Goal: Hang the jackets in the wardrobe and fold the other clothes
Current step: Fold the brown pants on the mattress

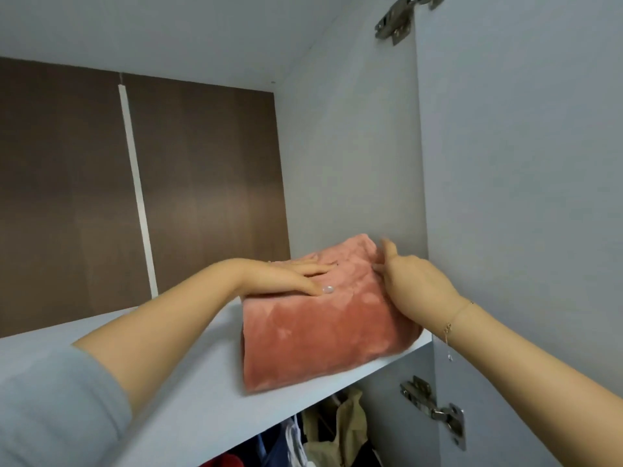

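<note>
I see a pale grey wardrobe interior: a flat white shelf [188, 392], a dark brown back panel [202, 183] split by a white strip [136, 183], and metal hinges [435, 411] on the open door [526, 203].

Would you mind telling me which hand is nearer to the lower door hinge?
Right. The right hand touches the folded pink garment's right end, above the lower hinge; the left hand rests flat on top, further left.

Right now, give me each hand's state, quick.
Left hand: open, flat on top of the folded pink garment.
Right hand: open, fingers against the garment's right side, gripping nothing visible.
</note>
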